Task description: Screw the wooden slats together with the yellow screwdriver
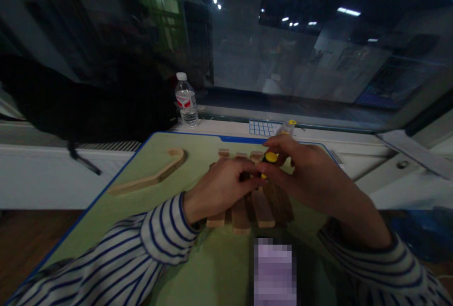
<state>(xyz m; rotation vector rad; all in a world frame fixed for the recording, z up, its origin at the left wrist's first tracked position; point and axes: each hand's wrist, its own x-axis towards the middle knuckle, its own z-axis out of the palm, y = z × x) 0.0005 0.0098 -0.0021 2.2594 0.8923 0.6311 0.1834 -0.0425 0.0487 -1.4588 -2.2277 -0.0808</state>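
Note:
My right hand (pixel 304 164) closes its fingertips round a small yellow-and-black handled tool (pixel 271 157). The tool looks like a short screwdriver, but its tip is hidden. Thumb and fingers of my left hand (pixel 226 185) are pinched together right beside the tool, and I cannot make out what is between them. Beneath both hands lie several wooden slats side by side, among them a middle slat (pixel 240 218) and a right one (pixel 262 211). A darker brown wooden piece (pixel 279 202) lies under my right hand. My hands cover much of the wood.
A curved wooden hook-shaped piece (pixel 152 178) lies on the left of the green, blue-edged table (pixel 198 268). Behind the table, a water bottle (pixel 186 103) and a clear item with a yellow top (pixel 287 127) stand on the windowsill. A dark bag-like bulk (pixel 88 103) is at left.

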